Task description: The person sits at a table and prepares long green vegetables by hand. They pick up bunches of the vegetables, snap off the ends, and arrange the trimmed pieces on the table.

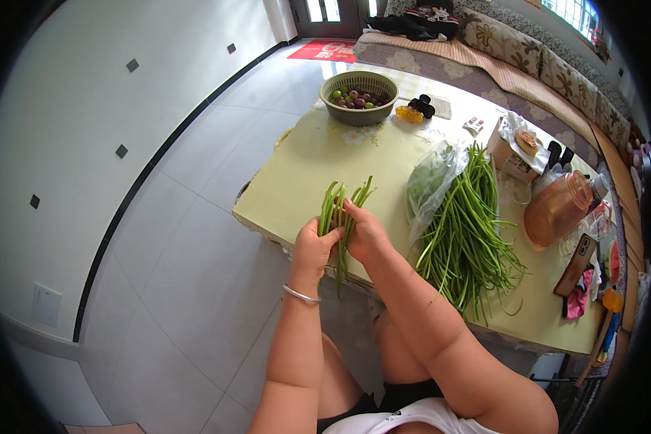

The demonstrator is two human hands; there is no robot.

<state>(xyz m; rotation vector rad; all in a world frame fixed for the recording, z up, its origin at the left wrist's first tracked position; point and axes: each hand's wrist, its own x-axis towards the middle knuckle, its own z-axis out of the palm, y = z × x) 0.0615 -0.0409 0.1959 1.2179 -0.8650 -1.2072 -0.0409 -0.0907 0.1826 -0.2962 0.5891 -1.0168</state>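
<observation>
- Left hand [313, 247]: fingers curled round the lower part of a small bunch of green stems [328, 207], thumb laid across; grip looks light, force can't be told
- Right hand [367, 231]: closed on the same bunch from the other side, thumb up along the stems; the far fingers are hidden
- Bunch sits between both hands at the near edge of the desk [282, 177]; tops splay into two clusters, lower ends hang past the edge, over the floor [195, 289] side — a slack grip could drop stems down there
- Uneven squeeze is the other risk; thin stems could bend, bruise or snap under one thumb, or slide out of the middle of the bunch
- Main pile of stems [470, 228] lies loose and tangled, ends close to the near edge; right forearm [419, 296] passes just beside it, contact can't be told — an elbow swing could drag strands off
- Plastic bag [435, 177] lies against the pile; pulling a stem from that side could snag the film and shift the lot
- Bangle [300, 294] on the left wrist could catch a trailing end; low odds
</observation>
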